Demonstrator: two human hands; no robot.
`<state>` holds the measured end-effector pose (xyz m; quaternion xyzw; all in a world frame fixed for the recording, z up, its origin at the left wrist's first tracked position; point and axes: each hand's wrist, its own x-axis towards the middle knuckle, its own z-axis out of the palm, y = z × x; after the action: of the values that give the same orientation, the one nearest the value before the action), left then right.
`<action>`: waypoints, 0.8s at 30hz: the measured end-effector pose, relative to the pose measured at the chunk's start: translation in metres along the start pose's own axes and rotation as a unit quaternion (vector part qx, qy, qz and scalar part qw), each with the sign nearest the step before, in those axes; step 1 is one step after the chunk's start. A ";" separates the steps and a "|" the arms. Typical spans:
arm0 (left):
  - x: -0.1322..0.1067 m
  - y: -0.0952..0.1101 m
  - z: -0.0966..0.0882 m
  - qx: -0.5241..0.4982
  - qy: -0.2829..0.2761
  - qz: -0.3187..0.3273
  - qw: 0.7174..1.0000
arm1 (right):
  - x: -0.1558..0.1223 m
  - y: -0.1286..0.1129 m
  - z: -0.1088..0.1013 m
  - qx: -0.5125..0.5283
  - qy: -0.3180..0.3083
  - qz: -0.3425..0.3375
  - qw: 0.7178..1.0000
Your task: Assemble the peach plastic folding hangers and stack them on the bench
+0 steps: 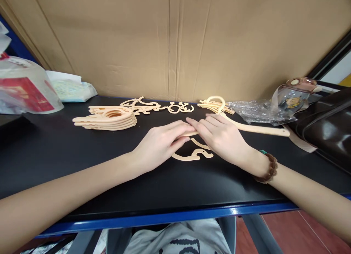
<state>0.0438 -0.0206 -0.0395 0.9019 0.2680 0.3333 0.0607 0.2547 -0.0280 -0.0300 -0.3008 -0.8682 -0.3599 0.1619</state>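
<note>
Both my hands rest on a pale wooden hanger-shaped piece point(257, 129) lying on the black table point(55, 155). My left hand point(161, 142) lies palm down with its fingers curled over the left part of the piece. My right hand point(222, 135) covers the middle, fingers pressed onto the wood; its wrist wears a brown bead bracelet point(268, 170). Thin curved offcuts point(192, 156) lie just under my hands. The long right arm of the piece sticks out past my right hand.
A stack of finished hanger pieces point(108, 118) sits at the left back, loose scroll-shaped offcuts point(161, 107) behind my hands, another small pile point(215, 104) at right. Clear plastic bags point(255, 111), a bottle point(294, 94) and a dark bag point(326, 126) crowd the right; a cardboard wall point(175, 41) stands behind.
</note>
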 end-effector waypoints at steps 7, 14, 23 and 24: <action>0.002 -0.006 0.003 0.009 0.029 -0.046 0.998 | -0.007 0.013 0.013 -0.048 -0.084 0.139 0.986; 0.001 -0.004 0.003 -0.017 -0.175 0.009 0.984 | -0.006 0.014 0.017 -0.023 -0.087 0.163 0.982; 0.005 -0.010 -0.004 0.150 -0.144 -0.001 0.978 | -0.007 0.021 0.015 0.001 -0.079 0.186 0.979; 0.005 -0.012 -0.006 0.180 -0.131 -0.008 0.975 | -0.007 0.021 0.015 0.008 -0.079 0.184 0.980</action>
<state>0.0384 -0.0078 -0.0356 0.9318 0.3204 0.1578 -0.0650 0.2726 -0.0089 -0.0330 -0.4822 -0.8106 -0.2921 0.1583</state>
